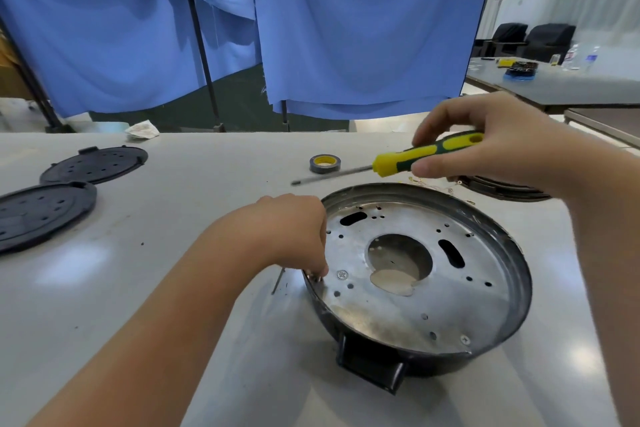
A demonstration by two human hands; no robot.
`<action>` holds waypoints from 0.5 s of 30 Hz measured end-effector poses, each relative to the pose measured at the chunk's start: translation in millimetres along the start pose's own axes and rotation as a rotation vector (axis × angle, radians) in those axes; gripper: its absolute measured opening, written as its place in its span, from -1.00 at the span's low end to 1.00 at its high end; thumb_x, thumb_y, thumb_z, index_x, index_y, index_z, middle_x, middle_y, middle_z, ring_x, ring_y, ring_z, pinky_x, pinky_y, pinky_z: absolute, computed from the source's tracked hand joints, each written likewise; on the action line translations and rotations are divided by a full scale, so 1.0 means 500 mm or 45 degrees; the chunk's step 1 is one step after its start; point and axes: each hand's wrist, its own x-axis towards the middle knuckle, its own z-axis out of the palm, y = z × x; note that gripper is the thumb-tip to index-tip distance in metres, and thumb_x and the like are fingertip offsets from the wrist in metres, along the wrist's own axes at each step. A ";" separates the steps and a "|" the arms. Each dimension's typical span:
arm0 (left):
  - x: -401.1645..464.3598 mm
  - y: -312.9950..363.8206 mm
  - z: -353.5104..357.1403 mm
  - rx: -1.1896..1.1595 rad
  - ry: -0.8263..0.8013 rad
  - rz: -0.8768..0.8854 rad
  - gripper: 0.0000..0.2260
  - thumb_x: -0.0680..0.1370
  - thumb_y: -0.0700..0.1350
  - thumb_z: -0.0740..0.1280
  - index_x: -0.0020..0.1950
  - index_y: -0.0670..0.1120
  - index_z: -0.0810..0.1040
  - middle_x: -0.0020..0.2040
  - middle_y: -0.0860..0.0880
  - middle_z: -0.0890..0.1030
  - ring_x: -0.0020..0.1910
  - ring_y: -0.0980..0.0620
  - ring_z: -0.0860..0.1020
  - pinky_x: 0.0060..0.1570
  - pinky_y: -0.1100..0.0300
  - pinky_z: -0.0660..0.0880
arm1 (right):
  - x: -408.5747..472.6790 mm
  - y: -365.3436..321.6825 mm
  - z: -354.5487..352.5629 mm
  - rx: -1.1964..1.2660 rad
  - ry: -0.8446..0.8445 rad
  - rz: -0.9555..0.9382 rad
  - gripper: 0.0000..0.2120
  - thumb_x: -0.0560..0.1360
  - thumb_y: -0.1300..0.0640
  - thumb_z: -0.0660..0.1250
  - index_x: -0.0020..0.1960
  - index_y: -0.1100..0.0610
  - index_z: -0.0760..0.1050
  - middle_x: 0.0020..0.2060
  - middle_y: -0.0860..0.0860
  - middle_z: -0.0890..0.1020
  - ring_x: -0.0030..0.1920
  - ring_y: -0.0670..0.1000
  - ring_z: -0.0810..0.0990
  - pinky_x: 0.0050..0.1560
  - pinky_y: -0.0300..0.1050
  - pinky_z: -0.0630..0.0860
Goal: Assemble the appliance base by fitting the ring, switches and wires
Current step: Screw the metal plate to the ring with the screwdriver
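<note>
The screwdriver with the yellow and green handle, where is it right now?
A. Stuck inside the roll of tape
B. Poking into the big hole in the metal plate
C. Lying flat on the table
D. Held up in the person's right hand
D. The right hand grips the screwdriver by its handle, lifted above the table, with the tip pointing left and touching nothing.
</note>
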 end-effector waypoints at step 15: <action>-0.010 0.000 0.000 0.043 0.011 0.069 -0.90 0.45 -0.03 0.40 -0.09 -0.01 0.65 -0.16 0.06 0.64 -0.14 0.04 0.59 -0.34 0.30 0.33 | 0.000 -0.005 0.006 -0.030 0.153 0.031 -0.55 0.18 -0.16 0.53 -0.04 -0.01 0.50 -0.22 -0.06 0.66 -0.33 0.02 0.68 -0.13 0.08 0.63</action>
